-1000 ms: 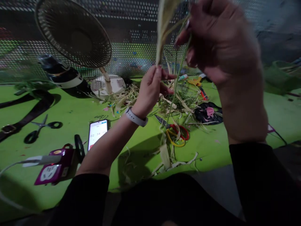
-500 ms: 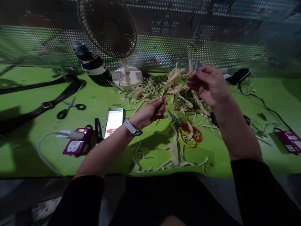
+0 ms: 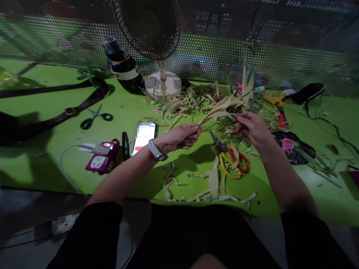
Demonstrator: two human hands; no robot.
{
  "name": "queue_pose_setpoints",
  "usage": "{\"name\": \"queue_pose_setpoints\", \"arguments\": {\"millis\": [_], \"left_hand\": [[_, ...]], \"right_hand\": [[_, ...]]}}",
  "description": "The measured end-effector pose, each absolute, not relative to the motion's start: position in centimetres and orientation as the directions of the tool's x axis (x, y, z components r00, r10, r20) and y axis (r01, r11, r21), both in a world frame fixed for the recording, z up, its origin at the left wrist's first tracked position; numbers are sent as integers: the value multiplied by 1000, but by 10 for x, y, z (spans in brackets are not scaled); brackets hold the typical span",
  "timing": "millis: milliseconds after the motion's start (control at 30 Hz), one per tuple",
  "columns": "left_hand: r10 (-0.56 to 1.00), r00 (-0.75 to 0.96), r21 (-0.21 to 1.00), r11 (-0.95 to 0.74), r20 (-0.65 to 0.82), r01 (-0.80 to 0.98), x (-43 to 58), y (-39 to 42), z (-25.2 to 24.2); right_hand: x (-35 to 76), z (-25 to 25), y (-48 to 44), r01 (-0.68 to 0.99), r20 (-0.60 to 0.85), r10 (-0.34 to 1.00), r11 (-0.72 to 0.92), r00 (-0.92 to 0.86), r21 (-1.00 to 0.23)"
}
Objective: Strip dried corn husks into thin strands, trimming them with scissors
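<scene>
My left hand [image 3: 181, 136], with a white watch on its wrist, pinches the lower end of a bunch of pale dried leaf strips [image 3: 224, 106] that fan up and to the right. To the right of it my right hand [image 3: 250, 127] is closed around thin strands from the same bunch. Both hands hover low over a green table [image 3: 56, 164]. Scissors with red and yellow handles [image 3: 231, 160] lie just below and between the hands. A heap of loose strips [image 3: 185, 102] lies behind them.
A desk fan [image 3: 153, 33] stands at the back, a dark bottle [image 3: 123, 67] beside it. A phone [image 3: 144, 136], a purple power strip [image 3: 102, 161], black scissors [image 3: 95, 116] and a dark strap [image 3: 56, 119] lie left. Cut strips [image 3: 213, 186] litter the near edge. A perforated screen [image 3: 280, 63] backs the table.
Both hands have come down from high and close to the camera to just above the table. The leaf bunch dropped with them and now leans right instead of standing upright.
</scene>
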State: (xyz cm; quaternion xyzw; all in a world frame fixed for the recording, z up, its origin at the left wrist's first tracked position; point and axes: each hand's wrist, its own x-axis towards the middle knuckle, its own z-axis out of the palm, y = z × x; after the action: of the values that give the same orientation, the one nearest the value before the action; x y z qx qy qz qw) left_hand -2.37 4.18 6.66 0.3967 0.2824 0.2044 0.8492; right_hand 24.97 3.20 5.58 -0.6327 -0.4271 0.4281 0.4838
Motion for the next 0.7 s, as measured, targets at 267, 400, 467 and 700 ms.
{"name": "queue_pose_setpoints", "arguments": {"millis": [267, 400, 467, 700], "left_hand": [[635, 692, 810, 573, -342, -125, -22, 35, 65], [619, 706, 799, 588, -346, -125, -21, 29, 62], [604, 714, 790, 602, -355, -116, -21, 27, 61], [574, 721, 770, 632, -389, -88, -27, 23, 55]], "right_hand": [[209, 62, 1, 367, -113, 981, -47, -161, -929], [178, 62, 4, 118, -201, 888, -166, -413, -979], [169, 56, 12, 65, -225, 871, -219, -437, -974], [151, 40, 17, -133, -328, 902, -375, -282, -918]]}}
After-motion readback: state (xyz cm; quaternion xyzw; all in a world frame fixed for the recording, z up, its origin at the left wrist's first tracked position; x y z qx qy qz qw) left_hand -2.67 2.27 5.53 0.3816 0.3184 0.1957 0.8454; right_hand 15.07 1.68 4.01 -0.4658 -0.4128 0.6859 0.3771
